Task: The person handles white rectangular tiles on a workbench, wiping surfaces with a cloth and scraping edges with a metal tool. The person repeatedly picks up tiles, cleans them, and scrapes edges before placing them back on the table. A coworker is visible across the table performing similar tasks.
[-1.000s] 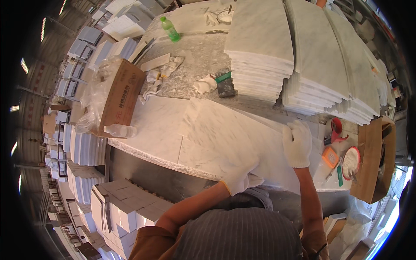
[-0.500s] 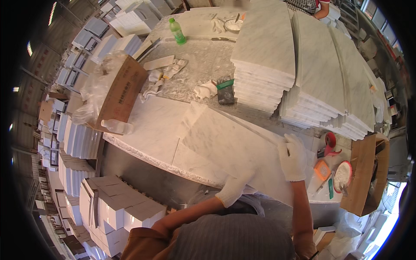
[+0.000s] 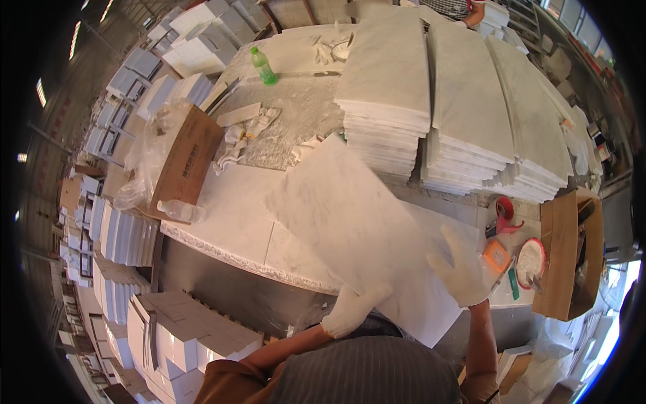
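Note:
A pale grey-veined marble slab (image 3: 350,215) lies slantwise over the white bench top (image 3: 235,195); its far corner looks raised. My left hand (image 3: 353,310), in a white glove, grips the slab's near left edge, the fingers beneath the edge hidden. At the slab's right side is my right hand (image 3: 463,273), also gloved, its thumb and fingers spread. Whether it touches the slab is hard to tell. To its right are an orange box-like item (image 3: 496,256), a green-handled tool (image 3: 514,284) and a red-rimmed bowl of white paste (image 3: 531,262).
Stacked marble slabs (image 3: 387,74) stand across the far right. A red tape dispenser (image 3: 505,215) and an open cardboard box (image 3: 565,259) are at the right. Another carton (image 3: 192,161), a clear bottle (image 3: 180,210) and a green bottle (image 3: 263,66) are leftward. A person (image 3: 464,10) stands beyond.
The slab has turned, its far corner swinging away over the cloth and dark block. My left hand has shifted slightly left and nearer; my right hand has moved right and spread its fingers.

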`<state>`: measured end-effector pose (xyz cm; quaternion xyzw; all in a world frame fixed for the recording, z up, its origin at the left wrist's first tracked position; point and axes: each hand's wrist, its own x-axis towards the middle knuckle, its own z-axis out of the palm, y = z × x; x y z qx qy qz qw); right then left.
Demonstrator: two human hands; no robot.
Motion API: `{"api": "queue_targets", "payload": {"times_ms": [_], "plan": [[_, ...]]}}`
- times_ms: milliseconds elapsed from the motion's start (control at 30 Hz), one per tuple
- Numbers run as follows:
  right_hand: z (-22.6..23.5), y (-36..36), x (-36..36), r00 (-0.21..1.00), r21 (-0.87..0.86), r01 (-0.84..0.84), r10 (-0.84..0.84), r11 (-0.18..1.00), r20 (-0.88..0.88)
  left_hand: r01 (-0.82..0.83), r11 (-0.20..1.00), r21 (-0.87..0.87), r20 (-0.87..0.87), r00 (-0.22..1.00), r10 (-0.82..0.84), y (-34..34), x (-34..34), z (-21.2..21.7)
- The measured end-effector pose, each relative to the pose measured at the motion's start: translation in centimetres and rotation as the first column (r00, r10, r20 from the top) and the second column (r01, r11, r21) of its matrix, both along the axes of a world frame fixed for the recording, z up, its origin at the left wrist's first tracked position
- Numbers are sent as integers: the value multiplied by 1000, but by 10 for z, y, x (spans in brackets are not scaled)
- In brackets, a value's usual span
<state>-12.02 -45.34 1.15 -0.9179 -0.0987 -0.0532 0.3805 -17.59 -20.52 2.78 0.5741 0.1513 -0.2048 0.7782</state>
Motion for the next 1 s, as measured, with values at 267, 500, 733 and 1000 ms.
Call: {"api": "queue_targets", "payload": {"times_ms": [267,500,733,1000], "plan": [[57,-10,-20,785,344,494,-240,798,-571,363,909,204,196,895,-401,-31,35,47],[-11,-47,-51,715,334,699,-609,632,-344,517,813,268,316,750,-581,-74,58,31],[-2,-45,-66,605,582,748,-688,319,-401,553,658,512,303,600,-740,-100,60,41],[-4,-52,-82,542,646,746,-711,162,-447,670,466,578,256,393,-883,-119,74,62]]}}
